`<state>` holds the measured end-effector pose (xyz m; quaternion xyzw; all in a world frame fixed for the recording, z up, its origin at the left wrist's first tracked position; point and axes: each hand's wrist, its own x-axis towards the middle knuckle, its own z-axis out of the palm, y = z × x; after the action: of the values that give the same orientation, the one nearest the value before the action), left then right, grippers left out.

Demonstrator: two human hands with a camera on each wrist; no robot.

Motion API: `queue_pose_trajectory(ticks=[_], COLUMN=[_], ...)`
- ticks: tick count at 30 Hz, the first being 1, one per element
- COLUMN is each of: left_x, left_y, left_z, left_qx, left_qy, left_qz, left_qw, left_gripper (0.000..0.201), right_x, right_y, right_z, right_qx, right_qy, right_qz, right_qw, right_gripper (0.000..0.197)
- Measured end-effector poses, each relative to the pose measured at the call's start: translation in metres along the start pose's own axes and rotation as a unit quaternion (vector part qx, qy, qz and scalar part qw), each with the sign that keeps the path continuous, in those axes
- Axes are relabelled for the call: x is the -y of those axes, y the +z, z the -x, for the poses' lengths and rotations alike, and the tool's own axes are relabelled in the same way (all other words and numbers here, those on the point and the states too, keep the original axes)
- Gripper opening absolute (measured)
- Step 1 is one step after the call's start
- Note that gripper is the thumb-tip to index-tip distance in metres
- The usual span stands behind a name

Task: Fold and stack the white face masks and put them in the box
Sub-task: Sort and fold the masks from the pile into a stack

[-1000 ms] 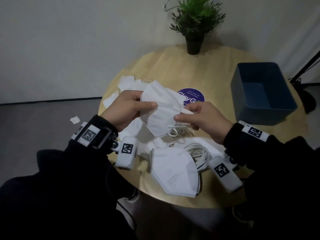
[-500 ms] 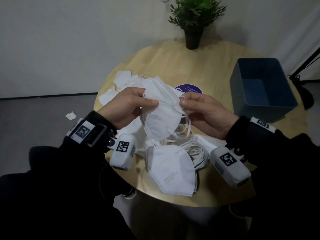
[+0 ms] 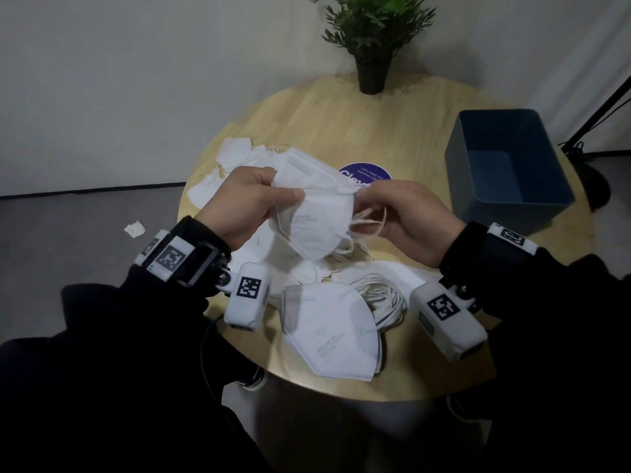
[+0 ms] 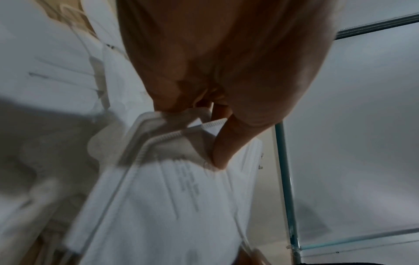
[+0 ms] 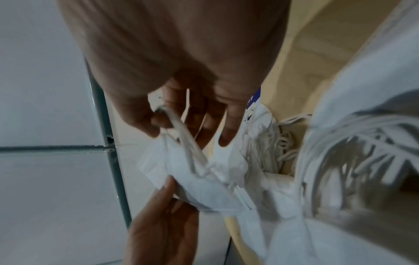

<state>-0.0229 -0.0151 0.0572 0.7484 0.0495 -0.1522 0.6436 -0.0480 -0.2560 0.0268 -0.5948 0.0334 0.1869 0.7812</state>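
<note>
Both hands hold one white face mask (image 3: 314,213) up above the round table. My left hand (image 3: 252,203) pinches its left edge between thumb and fingers, and in the left wrist view the thumb (image 4: 229,143) presses on the mask (image 4: 158,206). My right hand (image 3: 403,216) pinches the mask's right end with its ear loops, seen close in the right wrist view as the mask (image 5: 204,179). A stack of folded masks (image 3: 327,329) lies at the near table edge. Loose unfolded masks (image 3: 235,155) lie at the far left. The blue box (image 3: 505,169) stands at the right, nothing visible inside.
A potted plant (image 3: 372,39) stands at the table's far edge. A purple round sticker (image 3: 368,174) lies mid-table behind the held mask. A scrap of white paper (image 3: 134,229) lies on the floor to the left. A dark stand (image 3: 594,131) leans beyond the box.
The held mask has been raised slightly and flattened; my right hand slid up from the mask's lower right edge to its right corner by the ear loops. My left hand kept its grip.
</note>
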Motion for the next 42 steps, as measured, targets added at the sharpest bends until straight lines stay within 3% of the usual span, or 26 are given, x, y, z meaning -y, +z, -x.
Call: queue_pose_trajectory(ticks=[3,7,10,14,16,19,21,24,27,29,31,34,38,42], left_x=[-0.002,-0.003,-0.001,0.002,0.003,0.002,0.002,0.004,0.005,0.004,0.001,-0.002,-0.003,0.002], left_y=[-0.010,-0.013,-0.014,-0.003,0.002,0.002,0.000,-0.009,-0.020,-0.022,-0.021,-0.024,-0.027,-0.020], left_z=[0.000,0.004,0.006,0.010,0.010,0.010,0.009,0.006,0.006,0.011,0.019,0.034,0.060,0.081], left_qx=[-0.011,0.005,0.032,0.056,0.063,0.076,0.079,0.075,0.042,0.022,0.006,-0.013,0.113,0.184], left_qy=[0.007,0.004,-0.028,-0.061,-0.060,-0.050,-0.039,-0.025,-0.010,-0.001,0.016,0.039,-0.045,-0.097], left_qz=[0.001,0.024,0.060,0.096,0.100,0.106,0.093,0.069,0.026,0.000,-0.031,-0.088,-0.162,-0.234], left_qw=[1.000,1.000,0.997,0.992,0.991,0.990,0.992,0.995,0.999,1.000,0.999,0.995,0.979,0.950], left_gripper=[0.029,0.015,0.010,0.054,0.057,0.061,0.064,0.049,0.032,0.020,0.017,0.029,0.064,0.058], right_x=[0.008,0.006,0.004,0.004,0.003,-0.001,-0.004,0.001,0.008,0.010,0.009,0.008,0.013,0.007], right_y=[-0.001,-0.004,-0.005,-0.003,-0.002,-0.002,0.001,0.004,-0.003,-0.004,-0.002,-0.004,-0.010,-0.010], right_z=[0.001,0.002,0.002,0.007,0.007,0.006,0.008,0.008,0.003,0.004,0.006,0.012,0.027,0.044], right_qx=[-0.001,0.005,0.016,0.042,0.066,0.106,0.117,0.074,-0.006,-0.008,-0.004,-0.010,-0.009,0.033], right_qy=[0.008,-0.005,-0.005,-0.020,-0.001,0.048,0.054,0.031,0.008,0.016,0.021,0.040,0.071,0.113], right_qz=[-0.107,0.008,0.065,0.049,0.059,0.098,0.087,-0.012,-0.067,-0.109,-0.074,0.035,0.122,0.170], right_qw=[0.994,1.000,0.998,0.998,0.996,0.988,0.988,0.997,0.998,0.994,0.997,0.999,0.990,0.978], right_gripper=[0.037,0.035,0.013,0.017,0.020,0.042,0.031,0.006,0.029,0.039,0.043,0.032,0.013,0.021])
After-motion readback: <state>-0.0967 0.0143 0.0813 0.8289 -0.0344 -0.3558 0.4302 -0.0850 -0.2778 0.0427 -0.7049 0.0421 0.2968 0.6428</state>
